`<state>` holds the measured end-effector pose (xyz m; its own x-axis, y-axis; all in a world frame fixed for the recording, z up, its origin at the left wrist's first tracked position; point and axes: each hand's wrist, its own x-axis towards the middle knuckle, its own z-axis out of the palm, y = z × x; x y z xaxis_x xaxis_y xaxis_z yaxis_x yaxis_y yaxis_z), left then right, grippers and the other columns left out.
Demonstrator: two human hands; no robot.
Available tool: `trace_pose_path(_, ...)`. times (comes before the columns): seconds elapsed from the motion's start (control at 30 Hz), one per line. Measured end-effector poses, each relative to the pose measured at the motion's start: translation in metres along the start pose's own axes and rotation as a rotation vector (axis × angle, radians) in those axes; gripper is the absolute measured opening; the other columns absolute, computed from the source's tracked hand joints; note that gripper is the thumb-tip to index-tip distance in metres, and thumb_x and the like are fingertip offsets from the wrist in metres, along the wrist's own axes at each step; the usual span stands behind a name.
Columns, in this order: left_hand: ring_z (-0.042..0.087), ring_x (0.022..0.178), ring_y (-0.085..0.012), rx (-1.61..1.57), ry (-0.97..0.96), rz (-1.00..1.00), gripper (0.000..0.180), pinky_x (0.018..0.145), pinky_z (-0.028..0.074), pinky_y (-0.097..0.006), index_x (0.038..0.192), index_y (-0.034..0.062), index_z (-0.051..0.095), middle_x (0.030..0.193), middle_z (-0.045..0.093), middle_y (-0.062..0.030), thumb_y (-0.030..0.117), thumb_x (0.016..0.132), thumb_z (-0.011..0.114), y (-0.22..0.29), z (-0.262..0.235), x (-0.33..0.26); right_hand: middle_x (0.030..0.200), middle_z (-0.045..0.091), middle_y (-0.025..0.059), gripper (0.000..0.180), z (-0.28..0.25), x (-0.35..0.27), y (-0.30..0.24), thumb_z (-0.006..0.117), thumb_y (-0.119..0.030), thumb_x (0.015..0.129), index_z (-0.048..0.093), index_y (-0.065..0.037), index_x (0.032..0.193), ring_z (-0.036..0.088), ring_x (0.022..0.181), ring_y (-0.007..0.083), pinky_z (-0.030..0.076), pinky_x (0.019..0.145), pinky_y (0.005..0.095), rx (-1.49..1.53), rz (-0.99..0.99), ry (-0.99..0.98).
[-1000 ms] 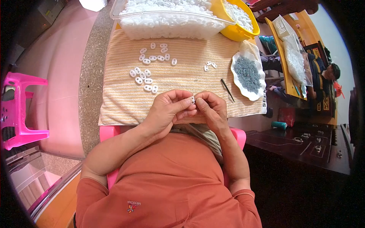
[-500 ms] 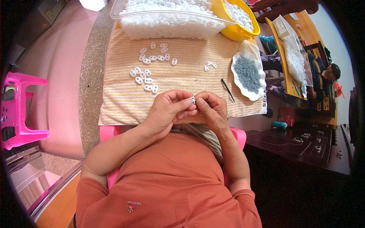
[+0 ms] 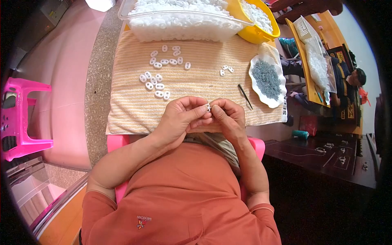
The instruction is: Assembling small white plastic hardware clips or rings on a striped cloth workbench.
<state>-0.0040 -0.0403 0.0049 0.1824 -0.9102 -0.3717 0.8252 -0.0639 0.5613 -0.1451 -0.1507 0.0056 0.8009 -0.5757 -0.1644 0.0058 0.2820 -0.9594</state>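
Note:
My left hand [image 3: 183, 116] and my right hand [image 3: 230, 116] meet at the near edge of the towel-covered table [image 3: 134, 116]. Between their thumbs and fingertips they pinch a small white plastic piece [image 3: 208, 108], partly hidden by the fingers. Beyond my left hand lie several white oval pieces with two holes each [image 3: 159, 86], in two loose groups. A few smaller white pieces [image 3: 223, 73] rest farther off, past my right hand. To the right of them lies a thin black stick-like tool [image 3: 245, 96].
A white wavy-rimmed dish [image 3: 274, 103] of small grey pieces stands at the right. At the back are a clear bin [image 3: 183, 34] and a yellow tub [image 3: 257, 38], both full of white pieces. A pink stool [image 3: 24, 118] is at left; another person [image 3: 351, 77] sits far right.

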Motion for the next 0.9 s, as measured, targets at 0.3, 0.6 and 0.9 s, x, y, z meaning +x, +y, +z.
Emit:
trace_pose_path(0.3,0.065,0.082,-0.0133,0.012,0.003,0.006,0.016,0.078,0.058,-0.028,0.106,-0.0007,0.056,0.092,0.064,-0.0074,0.006,0.092,0.06,0.0,0.0,0.0,0.089,0.065,0.0016,0.016,0.002,0.0,-0.002,0.059,-0.014,0.095,0.063,0.001,0.098,0.058,0.079,0.0056,0.048,0.072,0.0189,-0.072,-0.016,0.006)
trace_pose_path(0.6,0.066,0.082,-0.0132,0.057,0.005,0.041,0.015,0.078,0.058,-0.028,0.105,-0.0006,0.057,0.092,0.065,-0.0078,0.006,0.092,0.06,-0.004,-0.003,0.0,0.082,0.065,0.0027,0.012,0.008,-0.001,-0.006,0.057,-0.009,0.094,0.063,0.001,0.09,0.06,0.073,0.0057,0.05,0.067,0.0203,-0.091,-0.035,0.052)
trace_pose_path(0.9,0.065,0.081,-0.0116,0.13,0.042,0.113,0.015,0.077,0.057,-0.025,0.103,-0.0004,0.058,0.092,0.065,-0.0071,0.007,0.091,0.062,-0.01,-0.002,-0.001,0.079,0.065,0.0011,0.012,0.012,-0.002,-0.007,0.058,-0.008,0.094,0.064,0.001,0.089,0.059,0.071,0.0048,0.049,0.064,0.0196,-0.209,-0.068,0.068)
